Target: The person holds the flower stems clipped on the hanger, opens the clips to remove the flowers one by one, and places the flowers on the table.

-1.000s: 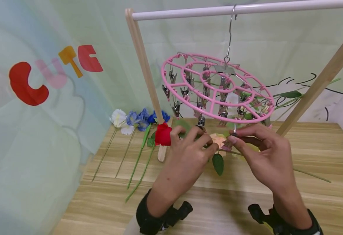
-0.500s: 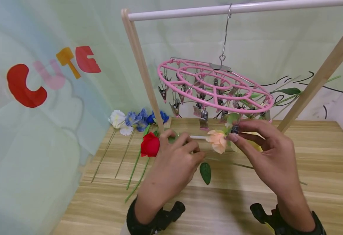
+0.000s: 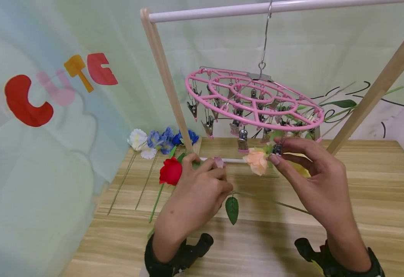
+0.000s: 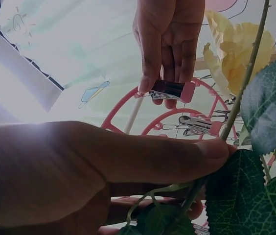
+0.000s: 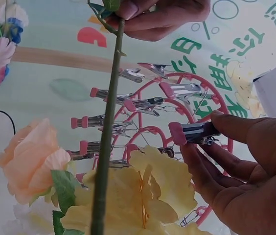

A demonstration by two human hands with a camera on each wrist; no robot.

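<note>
Stem (image 5: 106, 147) runs lengthwise between my hands, pinched in my left hand (image 3: 195, 192) at one end, its peach bloom (image 3: 256, 161) just beside my right hand (image 3: 313, 181). My right fingers squeeze a metal clip (image 5: 192, 132) hanging under the pink hanger (image 3: 254, 102), directly above the bloom.

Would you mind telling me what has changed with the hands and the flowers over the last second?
The left hand has drawn its green stem leftward, taking the red rose along and uncovering the peach flower. The pink hanger has swung flatter. The right hand still pinches a clip under the hanger's rim; the flowers on the table lie as before.
</note>
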